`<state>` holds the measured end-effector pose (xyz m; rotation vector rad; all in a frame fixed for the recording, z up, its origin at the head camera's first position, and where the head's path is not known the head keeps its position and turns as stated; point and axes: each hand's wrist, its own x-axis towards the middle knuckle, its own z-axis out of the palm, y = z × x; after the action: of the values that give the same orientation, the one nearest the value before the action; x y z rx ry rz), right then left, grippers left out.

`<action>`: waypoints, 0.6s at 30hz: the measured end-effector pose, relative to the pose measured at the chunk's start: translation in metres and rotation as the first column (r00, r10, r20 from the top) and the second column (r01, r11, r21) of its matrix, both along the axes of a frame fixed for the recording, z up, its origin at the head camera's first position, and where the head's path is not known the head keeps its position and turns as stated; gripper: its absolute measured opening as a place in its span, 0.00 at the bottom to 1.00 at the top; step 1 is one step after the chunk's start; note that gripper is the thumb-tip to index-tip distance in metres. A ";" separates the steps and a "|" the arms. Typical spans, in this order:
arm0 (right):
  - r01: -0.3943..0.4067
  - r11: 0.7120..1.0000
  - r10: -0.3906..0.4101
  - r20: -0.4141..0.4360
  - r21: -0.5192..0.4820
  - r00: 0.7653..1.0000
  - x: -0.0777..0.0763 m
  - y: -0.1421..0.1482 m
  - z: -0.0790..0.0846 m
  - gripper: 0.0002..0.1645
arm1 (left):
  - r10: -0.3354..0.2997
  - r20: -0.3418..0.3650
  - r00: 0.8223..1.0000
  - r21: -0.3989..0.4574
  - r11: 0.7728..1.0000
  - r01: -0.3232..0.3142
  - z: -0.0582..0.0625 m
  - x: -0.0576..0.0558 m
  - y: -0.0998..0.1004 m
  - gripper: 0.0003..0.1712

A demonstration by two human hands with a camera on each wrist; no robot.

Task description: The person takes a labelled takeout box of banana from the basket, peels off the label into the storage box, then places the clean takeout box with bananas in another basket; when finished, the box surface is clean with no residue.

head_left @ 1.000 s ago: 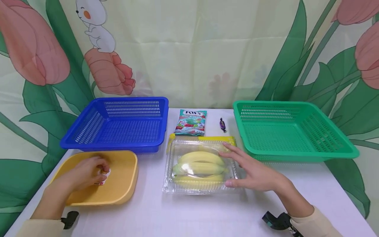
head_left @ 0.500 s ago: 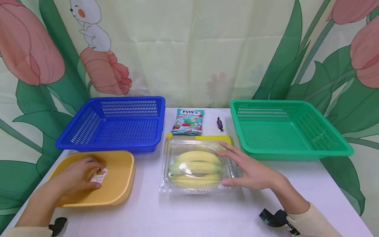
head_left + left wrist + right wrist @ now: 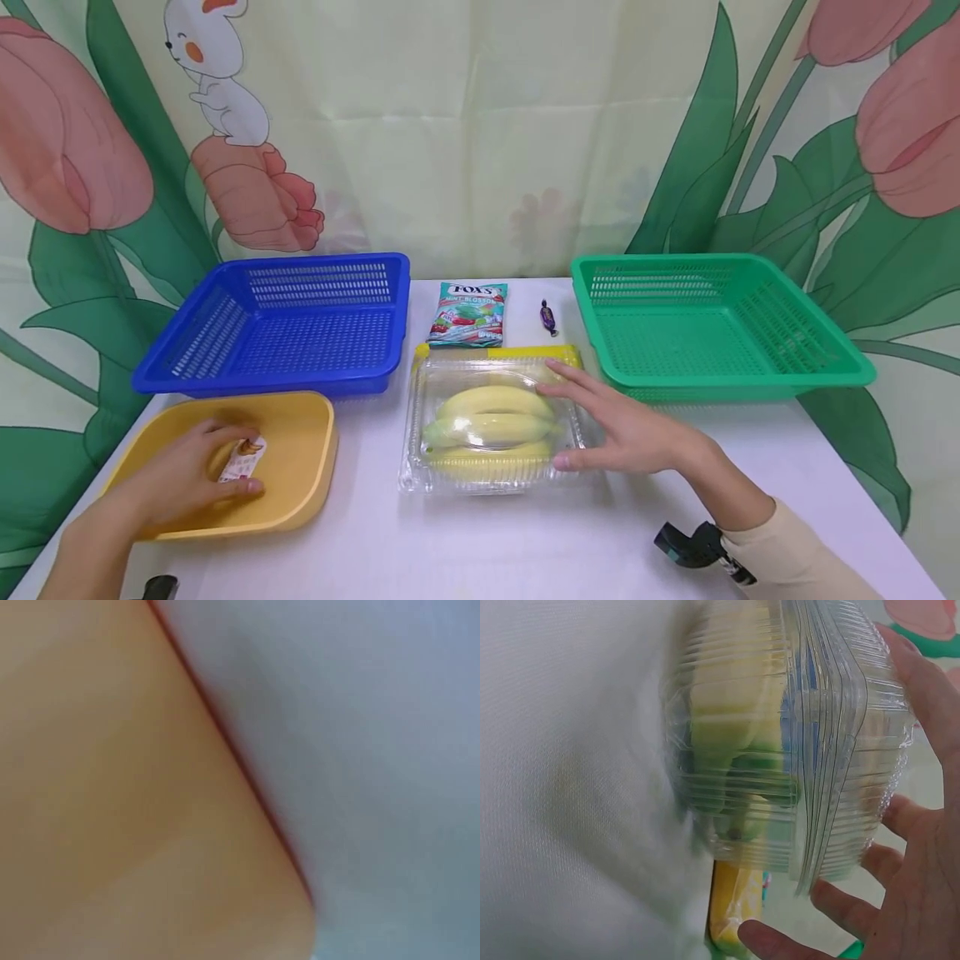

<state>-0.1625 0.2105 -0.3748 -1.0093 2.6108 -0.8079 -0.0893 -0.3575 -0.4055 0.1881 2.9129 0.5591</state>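
Note:
My left hand [image 3: 183, 475] reaches into the yellow tub [image 3: 318, 458], thumb and forefinger spread apart. Between them lies a small packet [image 3: 243, 460] with a white, printed face and a brown picture, partly covered by the hand. The left wrist view shows only a blurred tub wall [image 3: 187, 825] and white cloth. At centre stands a clear plastic clamshell box [image 3: 420, 467] holding bananas [image 3: 491, 429]. Spread fingers of my right hand [image 3: 630, 429] rest along the box's right side, also seen in the right wrist view beside the ribbed lid [image 3: 855, 750].
A blue basket [image 3: 270, 382] stands behind the tub, and a green basket [image 3: 735, 382] at the back right. Behind the box are a yellow package [image 3: 532, 353], a FOX'S candy bag [image 3: 468, 315] and a purple wrapped candy [image 3: 548, 318]. A printed curtain backs the table.
My left thumb and fingers have spread away from the small packet, showing more of its face. The right hand stays at the box. The whole head view has shifted slightly.

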 end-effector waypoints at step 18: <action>-0.002 1.000 0.002 0.009 0.007 1.000 0.000 0.000 0.001 0.52 | -0.038 -0.134 0.990 -0.036 0.999 0.034 0.047 -0.004 0.054 0.44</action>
<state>-0.1620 0.2110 -0.3740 -1.0042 2.6031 -0.8003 -0.0930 -0.3030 -0.3589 0.2842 3.0403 0.5096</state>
